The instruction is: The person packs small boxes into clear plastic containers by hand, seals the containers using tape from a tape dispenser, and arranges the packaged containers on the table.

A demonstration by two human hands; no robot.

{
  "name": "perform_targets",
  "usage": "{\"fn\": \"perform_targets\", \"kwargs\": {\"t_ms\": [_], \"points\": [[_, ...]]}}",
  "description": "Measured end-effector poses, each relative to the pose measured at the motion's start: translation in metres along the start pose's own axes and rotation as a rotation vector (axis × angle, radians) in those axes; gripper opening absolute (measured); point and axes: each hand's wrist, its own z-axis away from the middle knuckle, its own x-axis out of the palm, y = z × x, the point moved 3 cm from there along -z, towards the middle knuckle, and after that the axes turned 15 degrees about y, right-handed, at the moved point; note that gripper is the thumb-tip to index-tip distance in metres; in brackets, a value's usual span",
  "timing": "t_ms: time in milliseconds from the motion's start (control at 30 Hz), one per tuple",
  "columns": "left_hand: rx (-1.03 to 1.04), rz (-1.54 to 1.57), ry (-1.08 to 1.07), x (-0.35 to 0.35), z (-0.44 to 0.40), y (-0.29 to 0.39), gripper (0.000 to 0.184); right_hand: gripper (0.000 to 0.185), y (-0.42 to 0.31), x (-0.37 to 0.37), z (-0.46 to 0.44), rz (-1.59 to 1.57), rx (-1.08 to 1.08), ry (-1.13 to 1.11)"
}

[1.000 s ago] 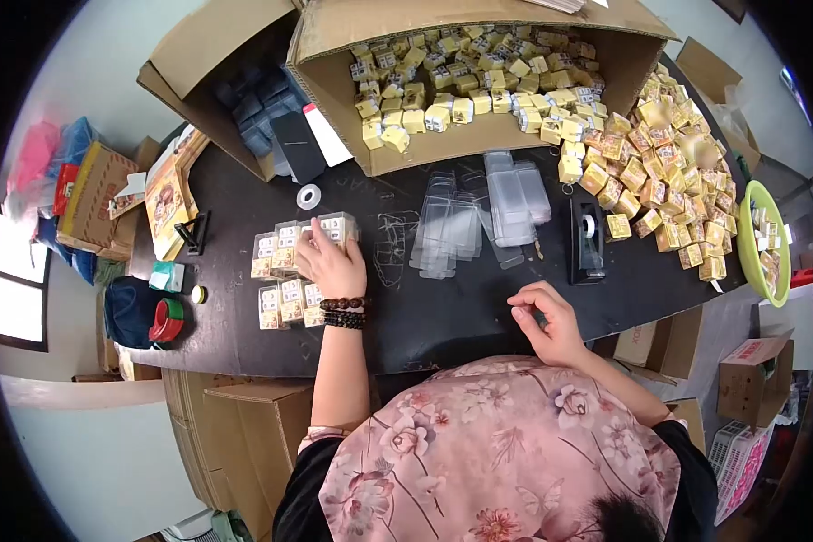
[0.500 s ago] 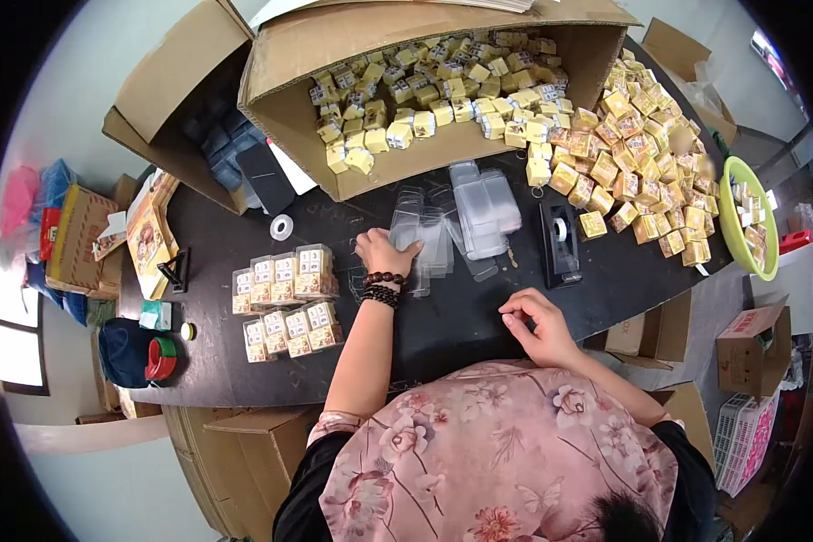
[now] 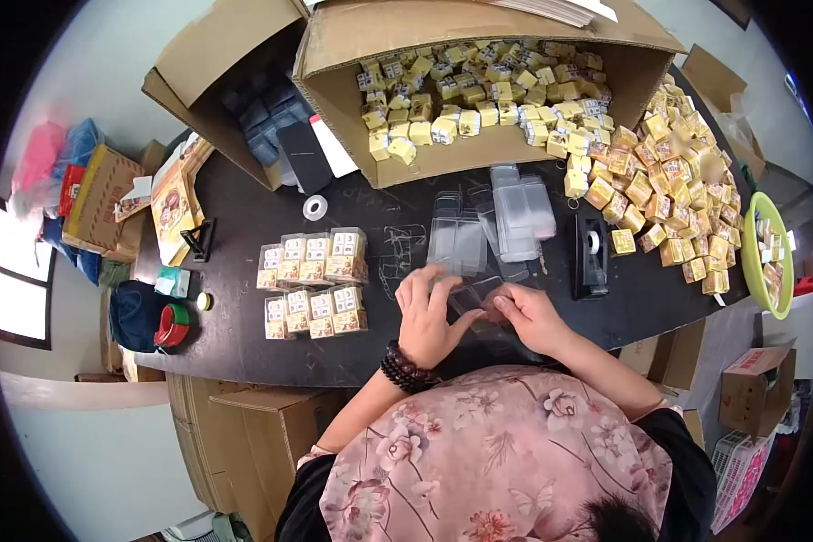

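Close to my body, a clear plastic box (image 3: 466, 299), folded flat as far as I can see, is between my two hands. My left hand (image 3: 427, 316) grips its left side, with the thumb stretched toward the other hand. Thumb and fingers of my right hand (image 3: 528, 318) pinch its right end. Just beyond lie more flat clear plastic boxes (image 3: 458, 244), and a thicker stack of plastic boxes (image 3: 521, 212) is to their right. Two rows of filled clear boxes (image 3: 313, 312) with small printed cartons inside stand left of my left hand.
A tape dispenser (image 3: 591, 257) stands to the right, near a heap of small yellow cartons (image 3: 664, 185). Behind, a cardboard box (image 3: 506, 149) lies on its side, holding many yellow pieces. A tape roll (image 3: 314, 208) and a dark phone-like slab (image 3: 303, 158) are at left; a green basket (image 3: 755, 271) is far right.
My left hand has drawn a flat plastic box from the pile back toward my body. My right hand has met it and now grips the other end. The camera view has shifted.
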Motion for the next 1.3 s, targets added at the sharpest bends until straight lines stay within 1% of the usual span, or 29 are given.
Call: {"fn": "perform_targets", "kwargs": {"t_ms": [33,67,133,167,200,233,300,333,400,433,500,567,600,667,700,733,767,800,833,867,900,933,967,1067,1100,1133,1167,1233,1300], "points": [[0.009,0.050,0.030,0.000,0.007,-0.003,0.041,0.021,-0.005,0.000,0.002,0.087,-0.089,-0.019],[0.009,0.051,0.032,0.000,0.012,-0.006,0.041,0.022,-0.010,0.000,0.003,0.173,-0.179,-0.036],[-0.009,0.170,-0.180,0.003,0.020,-0.006,0.028,0.022,-0.010,-0.003,0.005,0.197,-0.137,-0.114],[-0.056,0.203,-0.222,0.003,0.021,-0.004,0.018,0.023,-0.008,-0.005,0.008,0.219,-0.091,-0.194],[-0.054,0.209,-0.225,0.003,0.024,-0.003,0.018,0.023,-0.008,-0.012,0.009,0.221,-0.087,-0.189],[-0.083,0.329,-0.272,0.004,0.028,-0.003,0.017,0.027,-0.004,-0.018,0.011,0.045,0.142,-0.361],[-0.118,0.517,-0.342,0.005,0.028,0.002,0.015,0.050,-0.002,-0.025,0.017,-0.323,0.601,-0.690],[-0.113,0.526,-0.349,0.003,0.025,0.006,0.015,0.050,0.005,-0.026,0.014,-0.325,0.603,-0.677],[-0.063,0.623,-0.400,0.000,0.018,0.015,0.019,0.057,0.014,-0.027,0.014,-0.365,0.441,-0.887],[-0.020,0.595,-0.383,-0.004,0.013,0.018,0.022,0.066,-0.012,-0.026,0.013,-0.336,0.486,-0.779],[0.086,0.470,-0.469,-0.001,0.016,0.015,0.024,0.061,0.010,-0.027,0.006,-0.194,0.484,-0.614],[0.093,0.433,-0.418,-0.001,0.016,0.020,0.019,0.054,0.005,-0.028,0.001,0.208,0.260,-0.516],[0.122,0.416,-0.396,-0.001,0.016,0.021,0.018,0.049,0.006,-0.027,0.002,0.323,0.079,-0.503],[0.085,0.444,-0.409,0.000,0.020,0.016,0.014,0.055,-0.019,-0.031,0.013,0.348,0.159,-0.443],[0.067,0.464,-0.431,0.000,0.022,0.013,0.014,0.054,-0.028,-0.037,0.020,0.327,0.090,-0.359],[-0.055,0.539,-0.454,0.002,0.031,0.006,0.013,0.053,-0.028,-0.049,0.020,0.223,-0.048,-0.165],[-0.051,0.547,-0.459,0.004,0.037,0.005,0.013,0.051,-0.025,-0.063,0.022,0.119,-0.188,0.025],[-0.292,0.722,-0.593,0.010,0.046,0.001,0.011,0.040,-0.022,-0.089,0.018,0.116,-0.248,0.304],[-0.541,0.891,-0.723,0.016,0.057,-0.003,0.009,0.032,-0.011,-0.120,0.013,0.208,-0.164,0.585],[-0.633,1.121,-0.858,0.027,0.076,-0.009,0.014,0.027,0.002,-0.153,0.013,0.453,-0.156,0.855],[-0.630,1.123,-0.860,0.028,0.075,-0.006,0.014,0.027,0.026,-0.183,0.011,0.704,-0.168,0.941],[-0.744,1.189,-0.923,0.029,0.075,0.000,0.023,0.034,0.038,-0.197,0.010,0.845,-0.189,0.923],[-0.858,1.254,-0.984,0.031,0.074,0.005,0.033,0.038,0.051,-0.201,0.006,0.842,-0.159,0.916],[-0.855,1.192,-1.040,0.029,0.064,0.011,0.047,0.043,0.069,-0.202,-0.001,0.837,-0.148,0.888],[-0.857,1.191,-1.037,0.028,0.063,0.009,0.047,0.043,0.072,-0.202,-0.004,0.798,-0.128,0.906],[-0.880,1.188,-0.950,0.028,0.060,0.006,0.048,0.043,0.074,-0.203,-0.008,0.758,-0.111,0.924],[-0.901,1.185,-0.863,0.028,0.057,0.003,0.049,0.039,0.078,-0.205,-0.004,0.564,-0.017,0.997],[-0.853,1.120,-0.655,0.021,0.042,0.003,0.051,0.035,0.067,-0.201,0.010,0.134,-0.040,1.049],[-0.801,1.080,-0.510,0.018,0.029,0.002,0.055,0.034,0.026,-0.175,0.027,-0.220,-0.129,0.772]]}}
